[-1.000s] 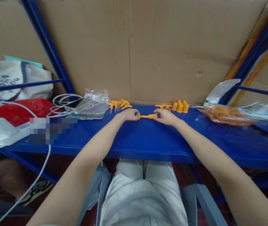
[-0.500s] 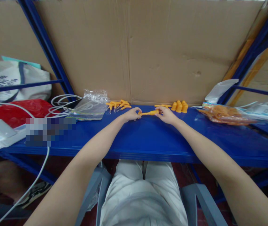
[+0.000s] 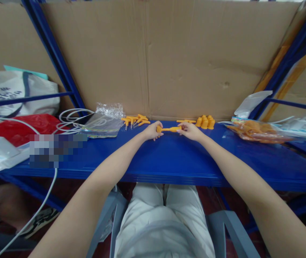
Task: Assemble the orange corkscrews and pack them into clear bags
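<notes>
A yellow plastic corkscrew part is held level between both hands above the blue table. It has a wide end at the left, a spiral-threaded shaft and a smoother section at the right. My left hand pinches the wide end. The fingers of my right hand close on the smooth end and partly hide it. Beyond my left hand lie several yellow-handled corkscrews with metal spirals. Behind my right hand are slim yellow pieces, beside a cluster of yellow bell-shaped caps.
A clear plastic bag and white cables lie at the left, near a white power strip. At the right is a bag of orange parts. Cardboard stands along the back of the blue table. Another person's leg shows lower left.
The fingers of my left hand have shifted, and the part's wide end now shows between them. My right hand stays almost in place on the other end.
</notes>
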